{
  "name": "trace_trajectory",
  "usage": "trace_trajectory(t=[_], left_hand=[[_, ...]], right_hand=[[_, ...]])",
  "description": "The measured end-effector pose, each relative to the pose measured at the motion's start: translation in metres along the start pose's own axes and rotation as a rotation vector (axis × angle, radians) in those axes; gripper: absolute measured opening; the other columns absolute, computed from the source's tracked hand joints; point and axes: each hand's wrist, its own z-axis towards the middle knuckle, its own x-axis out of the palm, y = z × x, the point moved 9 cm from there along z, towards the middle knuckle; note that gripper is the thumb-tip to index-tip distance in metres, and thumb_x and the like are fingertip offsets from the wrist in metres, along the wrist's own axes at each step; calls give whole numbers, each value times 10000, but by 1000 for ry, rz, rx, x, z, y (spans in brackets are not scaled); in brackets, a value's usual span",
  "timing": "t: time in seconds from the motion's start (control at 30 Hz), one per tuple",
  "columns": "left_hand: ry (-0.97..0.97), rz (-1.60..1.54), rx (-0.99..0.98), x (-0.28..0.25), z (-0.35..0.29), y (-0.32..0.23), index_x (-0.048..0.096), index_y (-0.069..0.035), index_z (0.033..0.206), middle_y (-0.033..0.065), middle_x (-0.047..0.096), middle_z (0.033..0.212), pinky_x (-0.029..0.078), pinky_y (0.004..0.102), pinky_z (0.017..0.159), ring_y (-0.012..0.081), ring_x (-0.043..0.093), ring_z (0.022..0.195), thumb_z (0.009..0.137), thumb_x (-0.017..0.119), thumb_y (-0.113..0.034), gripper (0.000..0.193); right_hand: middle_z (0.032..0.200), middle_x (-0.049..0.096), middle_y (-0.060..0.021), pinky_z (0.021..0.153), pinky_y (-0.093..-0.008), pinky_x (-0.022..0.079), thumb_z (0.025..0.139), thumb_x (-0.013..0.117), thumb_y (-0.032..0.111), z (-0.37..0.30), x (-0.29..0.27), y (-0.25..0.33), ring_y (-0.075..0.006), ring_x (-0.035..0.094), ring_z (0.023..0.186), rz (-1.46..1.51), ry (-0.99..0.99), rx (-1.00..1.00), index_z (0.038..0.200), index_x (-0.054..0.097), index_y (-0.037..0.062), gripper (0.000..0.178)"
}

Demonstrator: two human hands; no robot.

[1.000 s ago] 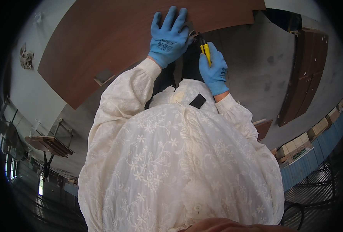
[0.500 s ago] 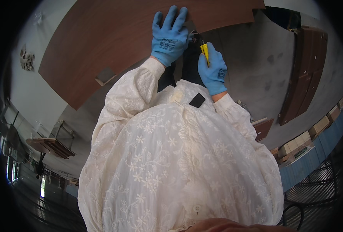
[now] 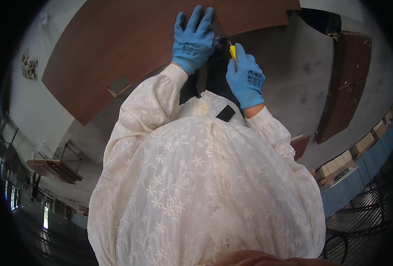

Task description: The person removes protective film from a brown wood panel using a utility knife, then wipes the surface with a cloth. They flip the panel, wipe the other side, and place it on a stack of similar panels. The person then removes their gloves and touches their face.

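Observation:
A large reddish-brown wood-grain board stretches across the top of the view. My left hand, in a blue glove, lies flat on it with fingers spread, close to a notch in the board's near edge. To the right of it, my right hand, also gloved in blue, is closed around a yellow-handled tool. The tool's thin metal end points up and left toward the notch. Its exact kind is too small to make out, and so is whether its end touches the board.
Another cutout shows in the board's near edge at left. More brown panels lie on the grey floor at right. Brown pieces are stacked on a stand at lower left. Cartons line the blue strip at right.
My right hand has turned slightly and shifted a little, and the yellow handle now stands more upright. My left hand keeps its place on the board.

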Motion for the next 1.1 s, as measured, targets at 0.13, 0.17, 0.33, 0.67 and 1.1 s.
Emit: trace_trajectory(t=[0.13,0.17,0.33,0.67,1.1], left_hand=[[-69,-138,2,-12,0,4,752,-171,1104,83,490,1570,243,624,1197,337,401,1483,886,719,-318,265],[-89,-235,3,-17,-1,8,741,-171,1156,90,490,1568,248,604,1205,344,397,1483,888,720,-331,313],[-157,-447,18,-55,-29,60,492,-75,1514,243,405,1595,253,565,1229,488,344,1483,847,737,-353,763],[-183,-94,-132,-48,-58,112,546,-154,1502,167,441,1597,264,522,1221,362,391,1489,944,636,-409,620],[-191,-111,-140,-47,-58,116,568,-161,1479,164,449,1590,240,527,1237,360,391,1490,931,638,-432,615]], right_hand=[[995,676,-160,673,-452,585,938,636,196,2,-7,2,-336,712,796,166,-44,-35,1390,555,127,464],[1000,679,-165,675,-451,586,937,635,194,1,-8,4,-341,711,792,194,-70,-74,1402,552,125,478],[1014,683,-188,684,-451,587,925,641,196,-12,6,9,-358,708,782,289,-47,-120,1462,529,113,555],[1010,658,-211,699,-488,577,955,616,228,-27,45,54,-381,698,774,245,186,-61,1538,400,126,630],[983,642,-188,667,-480,574,964,612,230,-27,51,63,-349,688,751,116,207,-94,1535,396,141,617]])
